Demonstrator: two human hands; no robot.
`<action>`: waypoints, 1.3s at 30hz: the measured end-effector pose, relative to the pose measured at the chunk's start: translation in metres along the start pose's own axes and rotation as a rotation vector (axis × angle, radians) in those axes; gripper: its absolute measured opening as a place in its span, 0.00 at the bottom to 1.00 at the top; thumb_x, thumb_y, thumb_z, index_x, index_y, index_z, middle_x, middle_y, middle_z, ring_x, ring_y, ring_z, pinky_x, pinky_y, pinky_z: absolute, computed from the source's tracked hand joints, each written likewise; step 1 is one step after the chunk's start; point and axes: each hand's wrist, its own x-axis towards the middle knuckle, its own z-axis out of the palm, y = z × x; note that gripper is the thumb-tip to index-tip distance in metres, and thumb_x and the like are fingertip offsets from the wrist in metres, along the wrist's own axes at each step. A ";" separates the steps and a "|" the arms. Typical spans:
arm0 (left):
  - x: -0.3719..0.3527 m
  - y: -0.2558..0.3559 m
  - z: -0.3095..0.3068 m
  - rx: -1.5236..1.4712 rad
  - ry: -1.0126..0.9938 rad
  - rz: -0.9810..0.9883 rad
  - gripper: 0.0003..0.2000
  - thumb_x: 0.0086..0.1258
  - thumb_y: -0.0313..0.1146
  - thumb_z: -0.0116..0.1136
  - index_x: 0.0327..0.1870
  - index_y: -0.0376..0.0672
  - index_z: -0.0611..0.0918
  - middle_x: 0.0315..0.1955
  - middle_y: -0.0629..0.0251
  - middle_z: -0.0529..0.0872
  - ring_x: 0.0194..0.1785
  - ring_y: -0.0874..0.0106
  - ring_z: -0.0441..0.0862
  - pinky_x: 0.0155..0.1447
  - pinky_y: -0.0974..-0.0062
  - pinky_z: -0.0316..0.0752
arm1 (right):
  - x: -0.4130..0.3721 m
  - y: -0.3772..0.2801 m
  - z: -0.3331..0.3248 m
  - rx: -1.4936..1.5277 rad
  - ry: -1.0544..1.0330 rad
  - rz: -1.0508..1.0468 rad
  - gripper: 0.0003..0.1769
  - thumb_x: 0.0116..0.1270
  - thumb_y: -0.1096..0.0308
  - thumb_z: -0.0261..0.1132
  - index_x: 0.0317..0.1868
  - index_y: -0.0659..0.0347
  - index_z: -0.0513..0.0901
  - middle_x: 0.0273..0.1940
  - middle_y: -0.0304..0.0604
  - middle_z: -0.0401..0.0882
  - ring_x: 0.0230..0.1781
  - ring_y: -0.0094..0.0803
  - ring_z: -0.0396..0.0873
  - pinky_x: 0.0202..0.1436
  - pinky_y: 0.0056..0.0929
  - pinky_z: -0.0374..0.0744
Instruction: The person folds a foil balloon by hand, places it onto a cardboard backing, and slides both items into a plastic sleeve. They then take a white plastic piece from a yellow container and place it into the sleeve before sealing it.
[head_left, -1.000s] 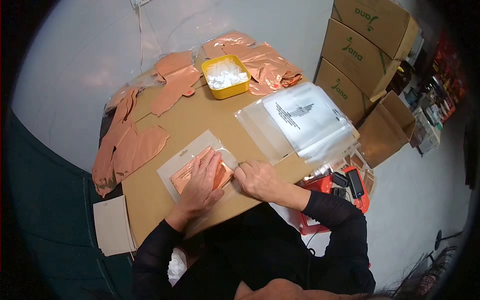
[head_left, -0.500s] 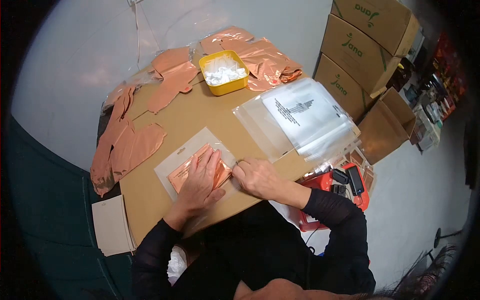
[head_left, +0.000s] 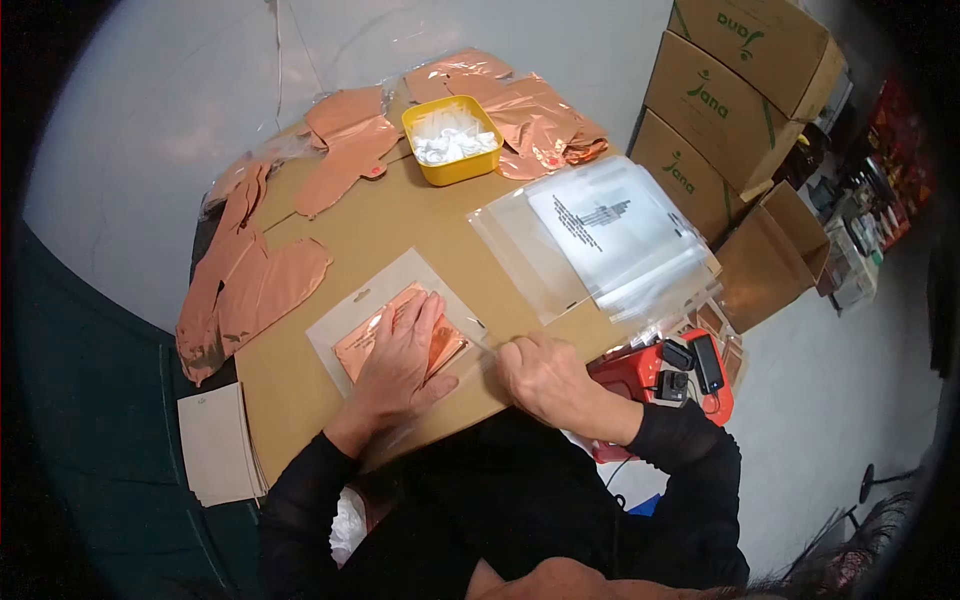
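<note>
Copper packet (head_left: 358, 347), one, under flat left hand (head_left: 400, 358); right hand (head_left: 540, 375) perhaps pinching strip (head_left: 484, 343).

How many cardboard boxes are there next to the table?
4: a stack of three closed ones at the right, top Jana box, middle Jana box, bottom Jana box, plus an open box just below them. Others may be hidden behind.
</note>
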 end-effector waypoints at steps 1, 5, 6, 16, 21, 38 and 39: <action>0.000 0.000 0.000 0.002 0.004 0.003 0.44 0.63 0.53 0.57 0.70 0.25 0.58 0.66 0.42 0.67 0.74 0.49 0.58 0.77 0.45 0.44 | -0.002 -0.001 -0.002 -0.015 -0.004 0.027 0.09 0.54 0.73 0.64 0.27 0.63 0.71 0.22 0.45 0.71 0.24 0.39 0.77 0.23 0.35 0.75; -0.001 0.000 0.000 -0.011 -0.004 -0.008 0.45 0.63 0.54 0.58 0.71 0.25 0.56 0.68 0.42 0.66 0.75 0.49 0.56 0.77 0.45 0.43 | 0.001 -0.005 0.002 -0.059 -0.059 0.083 0.08 0.54 0.71 0.64 0.28 0.64 0.72 0.22 0.49 0.75 0.25 0.40 0.79 0.24 0.36 0.77; -0.001 0.000 0.001 -0.013 -0.013 -0.015 0.46 0.64 0.54 0.58 0.72 0.25 0.56 0.68 0.42 0.65 0.76 0.49 0.56 0.77 0.45 0.43 | 0.004 -0.004 0.007 -0.052 -0.033 0.075 0.10 0.56 0.70 0.65 0.27 0.63 0.72 0.21 0.48 0.74 0.23 0.40 0.78 0.23 0.36 0.76; -0.003 0.001 0.002 0.063 -0.031 0.005 0.49 0.66 0.60 0.54 0.73 0.22 0.53 0.70 0.36 0.61 0.77 0.47 0.53 0.78 0.45 0.39 | 0.025 0.003 0.030 -0.063 -0.047 0.121 0.16 0.62 0.61 0.69 0.24 0.60 0.74 0.16 0.46 0.75 0.20 0.41 0.79 0.20 0.39 0.74; -0.003 0.001 0.002 0.038 -0.033 0.003 0.49 0.63 0.57 0.54 0.73 0.23 0.52 0.70 0.33 0.60 0.77 0.45 0.51 0.79 0.47 0.39 | 0.035 0.020 0.024 -0.058 -0.021 0.100 0.19 0.59 0.53 0.69 0.25 0.60 0.78 0.19 0.47 0.79 0.23 0.39 0.82 0.24 0.35 0.77; -0.003 0.002 0.000 0.089 -0.039 0.064 0.44 0.67 0.63 0.48 0.70 0.29 0.64 0.72 0.41 0.61 0.78 0.46 0.52 0.78 0.43 0.39 | 0.032 0.014 -0.005 0.107 0.050 -0.016 0.24 0.61 0.53 0.69 0.45 0.68 0.79 0.42 0.52 0.80 0.38 0.44 0.77 0.40 0.39 0.76; -0.004 0.001 0.002 0.113 -0.019 0.073 0.44 0.67 0.65 0.47 0.69 0.29 0.66 0.71 0.41 0.63 0.77 0.47 0.54 0.77 0.42 0.41 | 0.031 0.007 -0.004 0.161 0.030 -0.083 0.26 0.61 0.55 0.68 0.50 0.69 0.78 0.47 0.53 0.79 0.42 0.44 0.77 0.44 0.40 0.75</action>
